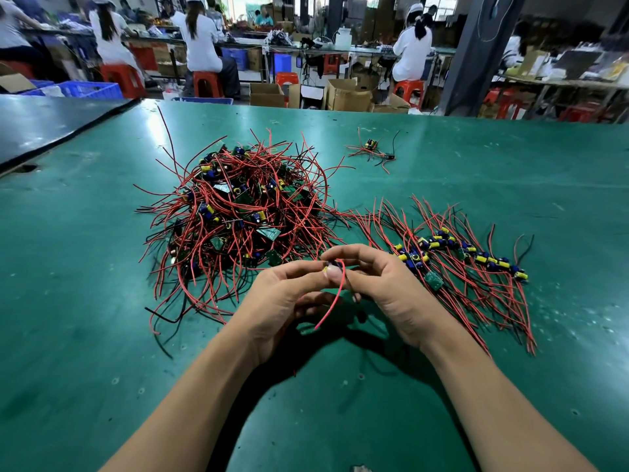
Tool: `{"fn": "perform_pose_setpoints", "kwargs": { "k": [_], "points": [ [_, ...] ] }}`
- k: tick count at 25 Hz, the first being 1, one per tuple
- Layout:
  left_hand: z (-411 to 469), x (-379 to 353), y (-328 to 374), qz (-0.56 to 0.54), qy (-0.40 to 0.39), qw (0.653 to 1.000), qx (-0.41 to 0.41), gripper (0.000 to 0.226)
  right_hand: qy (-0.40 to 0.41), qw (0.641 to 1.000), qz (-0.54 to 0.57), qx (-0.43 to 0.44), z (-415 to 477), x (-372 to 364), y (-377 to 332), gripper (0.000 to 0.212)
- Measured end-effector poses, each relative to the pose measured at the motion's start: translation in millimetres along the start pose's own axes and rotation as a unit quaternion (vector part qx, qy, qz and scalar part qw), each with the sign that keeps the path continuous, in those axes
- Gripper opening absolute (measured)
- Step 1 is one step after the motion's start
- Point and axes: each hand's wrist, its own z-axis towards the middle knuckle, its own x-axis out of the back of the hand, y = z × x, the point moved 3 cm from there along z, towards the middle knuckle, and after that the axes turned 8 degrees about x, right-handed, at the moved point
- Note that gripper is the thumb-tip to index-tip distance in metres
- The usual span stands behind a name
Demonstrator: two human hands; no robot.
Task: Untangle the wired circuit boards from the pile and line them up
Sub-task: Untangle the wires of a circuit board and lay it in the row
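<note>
Over green table (102,301), left hand (279,298) and right hand (388,294) pinch one wired board (332,266) together.

Light: bright and even, from overhead; far windows (439,2) blown white.
Glare: pale streaks on the green table (476,172) toward its far edge, sheen on the dark mat (51,124) at left.
Shadows: soft dark patch beneath the left hand (286,301) and right hand (384,294).
Focus: wire pile (238,212) sharp; workers (200,39) behind slightly soft.
Distortion: wide-angle bend; pillar (476,52) leans at the edge.
</note>
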Motion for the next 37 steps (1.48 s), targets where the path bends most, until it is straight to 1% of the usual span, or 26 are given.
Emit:
{"fn": "perform_pose_setpoints", "kwargs": {
  "k": [4,7,9,13,14,16,17,19,21,24,26,28,30,31,35,37],
  "points": [
    [0.4,-0.8,-2.1,0.011,-0.011,1.000,0.004,0.017,0.041,0.998,-0.038,-0.005,-0.3,6.6,-2.6,0.027],
    [1.2,1.2,-2.3,0.025,-0.017,1.000,0.007,0.017,0.089,0.995,0.020,-0.031,0.9,6.5,-2.6,0.029],
    [0.4,0.4,-2.9,0.050,-0.033,0.998,0.010,0.016,0.111,0.992,0.047,-0.028,1.5,6.3,-4.4,0.031],
    [0.3,0.1,-3.1,0.075,-0.072,0.994,0.015,0.014,0.104,0.993,0.059,-0.024,0.2,6.7,-7.4,0.034],
    [0.5,-0.8,-3.2,0.078,-0.077,0.994,0.017,0.018,0.093,0.994,0.056,-0.026,-0.1,6.1,-7.3,0.034],
    [1.2,-2.5,-4.1,0.086,-0.068,0.994,0.023,0.035,0.064,0.996,0.057,-0.021,-1.2,2.4,-7.0,0.032],
    [1.7,-3.3,-4.7,0.086,-0.060,0.994,0.023,0.036,0.053,0.997,0.061,-0.015,-1.4,0.3,-6.8,0.031],
    [1.0,-6.0,-4.6,0.082,-0.053,0.995,0.019,0.021,0.048,0.996,0.070,-0.014,-1.7,-2.7,-7.8,0.029],
    [-0.8,-8.6,-3.5,0.089,-0.043,0.995,0.008,0.008,0.066,0.995,0.072,-0.030,-1.3,-2.9,-7.8,0.030],
    [-0.4,-8.4,-3.7,0.098,-0.004,0.995,-0.016,0.010,0.128,0.989,0.032,-0.067,1.1,1.9,-3.9,0.035],
    [0.1,-9.0,-3.4,0.096,0.018,0.995,-0.026,0.010,0.132,0.988,0.031,-0.070,0.6,1.7,-1.7,0.035],
    [0.9,-6.9,-2.3,0.100,0.043,0.993,-0.036,0.015,0.095,0.993,0.017,-0.064,-1.3,-1.9,-1.4,0.031],
    [2.7,-4.1,-1.8,0.096,0.054,0.993,-0.038,0.021,0.057,0.997,-0.023,-0.039,-2.9,-4.2,-2.0,0.022],
    [3.6,-3.6,-2.0,0.095,0.053,0.993,-0.034,0.022,0.053,0.998,-0.030,-0.025,-2.6,-3.2,-1.7,0.017],
    [5.4,-4.2,-3.3,0.094,0.035,0.995,-0.023,0.026,0.100,0.994,-0.034,-0.009,0.5,3.2,0.6,0.007],
    [6.1,-4.3,-3.6,0.088,0.031,0.995,-0.023,0.026,0.092,0.995,-0.010,-0.024,0.0,0.6,3.4,0.006]
  ]
}}
